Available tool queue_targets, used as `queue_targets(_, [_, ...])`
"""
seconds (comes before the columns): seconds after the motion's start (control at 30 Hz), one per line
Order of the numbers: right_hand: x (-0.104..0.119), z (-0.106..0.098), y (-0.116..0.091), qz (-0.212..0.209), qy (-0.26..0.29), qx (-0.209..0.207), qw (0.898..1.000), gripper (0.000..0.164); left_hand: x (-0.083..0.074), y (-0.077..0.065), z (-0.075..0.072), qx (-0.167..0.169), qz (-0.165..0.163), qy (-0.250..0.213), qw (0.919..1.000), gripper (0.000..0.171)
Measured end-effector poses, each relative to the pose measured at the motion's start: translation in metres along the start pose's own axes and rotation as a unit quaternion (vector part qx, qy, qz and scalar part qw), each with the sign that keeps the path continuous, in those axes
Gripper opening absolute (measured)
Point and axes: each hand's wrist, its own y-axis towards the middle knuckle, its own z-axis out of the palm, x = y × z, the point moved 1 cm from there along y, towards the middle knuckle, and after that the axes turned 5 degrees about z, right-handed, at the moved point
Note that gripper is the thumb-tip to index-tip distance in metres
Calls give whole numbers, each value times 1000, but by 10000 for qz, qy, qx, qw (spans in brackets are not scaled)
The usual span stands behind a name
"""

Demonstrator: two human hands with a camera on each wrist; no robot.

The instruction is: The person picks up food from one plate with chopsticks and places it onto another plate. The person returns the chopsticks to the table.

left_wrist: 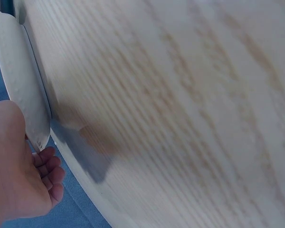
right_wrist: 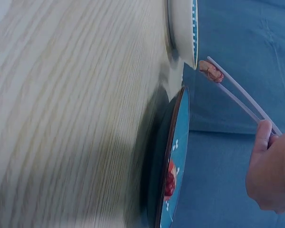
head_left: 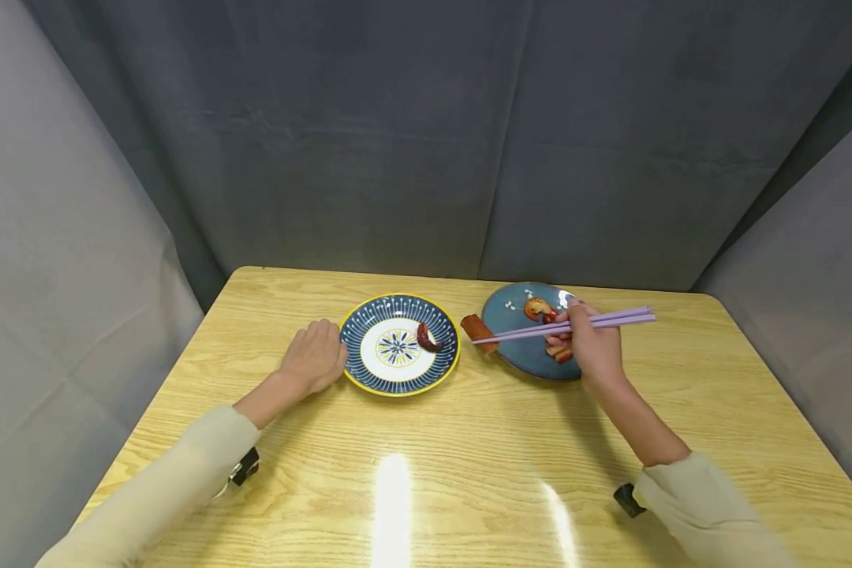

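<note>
My left hand (head_left: 311, 356) pinches the left rim of a patterned plate (head_left: 355, 363), blue and white with a yellow edge; the left wrist view shows its curled fingers (left_wrist: 55, 175) at the rim. A dark red curved piece of food (head_left: 427, 339) lies on the plate's right side. My right hand (head_left: 591, 341) holds lilac chopsticks (head_left: 621, 317) over a dark blue plate (head_left: 517, 353). Between their tips is a reddish-brown chunk of food (head_left: 479, 333), lifted in the gap between the two plates. In the right wrist view this chunk (right_wrist: 211, 71) hangs above the rims.
On the blue plate lie a shrimp-like piece (head_left: 537, 307) and a browned piece of food (head_left: 559, 353), partly behind the right hand. Both plates stand on a wooden table (head_left: 468, 457). Dark grey cloth (head_left: 369, 142) hangs behind it, paler cloth at both sides.
</note>
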Motion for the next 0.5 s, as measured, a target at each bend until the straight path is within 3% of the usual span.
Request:
queue_targets(0.3, [-4,16,-10,-47,-319,263,9991,39,-1,1,-1,73,-50,17,10000,23])
queue_targets(0.5, [-7,28,-13,-96,-303,393,9987,40,0,1,2,-102,26,18,9999,21])
